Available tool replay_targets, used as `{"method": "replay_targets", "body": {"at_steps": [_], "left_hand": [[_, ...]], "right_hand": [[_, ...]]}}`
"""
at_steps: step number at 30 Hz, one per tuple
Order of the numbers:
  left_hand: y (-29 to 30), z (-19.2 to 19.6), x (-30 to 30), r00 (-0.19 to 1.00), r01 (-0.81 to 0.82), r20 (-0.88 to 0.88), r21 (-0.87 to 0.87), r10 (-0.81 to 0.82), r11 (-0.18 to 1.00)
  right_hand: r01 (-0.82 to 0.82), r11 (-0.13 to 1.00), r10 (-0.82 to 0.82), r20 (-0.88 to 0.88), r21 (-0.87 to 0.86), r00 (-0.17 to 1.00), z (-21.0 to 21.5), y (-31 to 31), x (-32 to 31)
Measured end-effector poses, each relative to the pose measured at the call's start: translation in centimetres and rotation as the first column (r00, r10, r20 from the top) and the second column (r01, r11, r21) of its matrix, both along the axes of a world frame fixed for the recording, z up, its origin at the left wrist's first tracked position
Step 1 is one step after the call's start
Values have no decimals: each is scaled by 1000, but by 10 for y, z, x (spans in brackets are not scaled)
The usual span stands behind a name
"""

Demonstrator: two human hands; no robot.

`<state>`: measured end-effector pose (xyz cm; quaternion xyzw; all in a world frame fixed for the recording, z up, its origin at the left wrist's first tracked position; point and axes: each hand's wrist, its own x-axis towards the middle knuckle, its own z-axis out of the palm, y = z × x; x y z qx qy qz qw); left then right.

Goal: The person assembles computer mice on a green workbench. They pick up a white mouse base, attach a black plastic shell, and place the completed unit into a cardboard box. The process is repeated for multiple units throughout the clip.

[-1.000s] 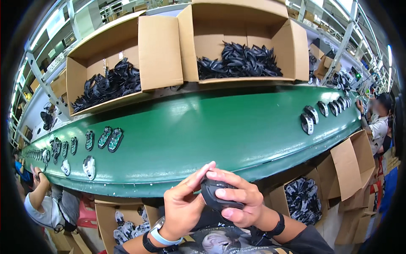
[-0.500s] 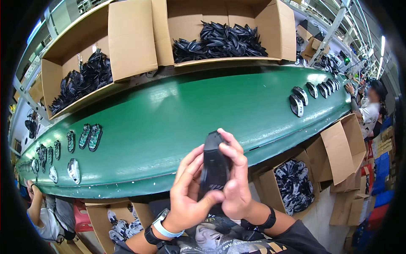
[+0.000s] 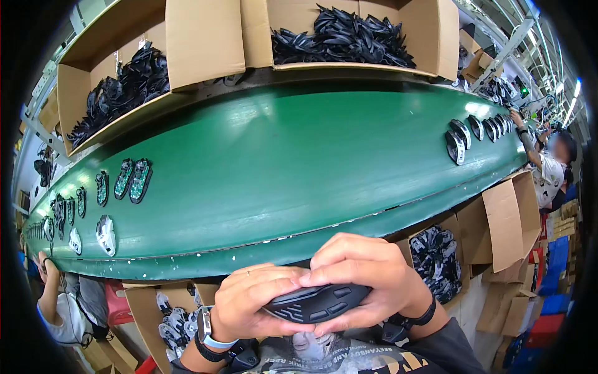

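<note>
A black computer mouse [image 3: 319, 304] is held close to my body, in front of the belt's near edge. Ridges and several raised pads show on the face turned up. My left hand [image 3: 254, 300] grips one end, fingers over the top and thumb beneath. Around the other end wraps my right hand [image 3: 372, 274], its fingertips on the upper edge and its thumb below. Both hands hide the mouse's ends.
A green conveyor belt [image 3: 268, 168] runs across, with green circuit-board assemblies [image 3: 141, 181] at left and black-and-white shells [image 3: 456, 147] at right. Cartons of black parts [image 3: 352, 40] stand behind it. Parts cartons [image 3: 434, 252] flank me. Co-workers [image 3: 551, 171] are at both sides.
Both hands have come down toward my body with the mouse. It has turned from upright to nearly level, a different face showing. The view has shifted slightly.
</note>
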<state>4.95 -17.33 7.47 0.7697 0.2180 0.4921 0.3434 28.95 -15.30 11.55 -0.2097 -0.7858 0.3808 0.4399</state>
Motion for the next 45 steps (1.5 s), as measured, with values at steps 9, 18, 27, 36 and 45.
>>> {"method": "replay_targets", "body": {"at_steps": [9, 18, 27, 36, 45], "left_hand": [[-1, -9, -10, 997, -65, -44, -21, 64, 998], [-14, -49, 22, 767, 295, 546, -766, 337, 570], [-20, -85, 8, 559, 551, 737, -672, 379, 495], [-11, -68, 19, 629, 528, 730, -654, 269, 542], [25, -65, 73, 924, -7, 277, -678, 264, 735]], "right_hand": [[5, 999, -3, -53, 47, 999, -13, 9, -6], [359, 890, -418, -189, -283, 888, -49, -13, -37], [412, 911, -410, -177, -27, 895, -26, -23, -48], [329, 931, -355, -191, -155, 915, -28, -21, -24], [502, 865, -502, -16, 8, 865, -64, 7, 2]]}}
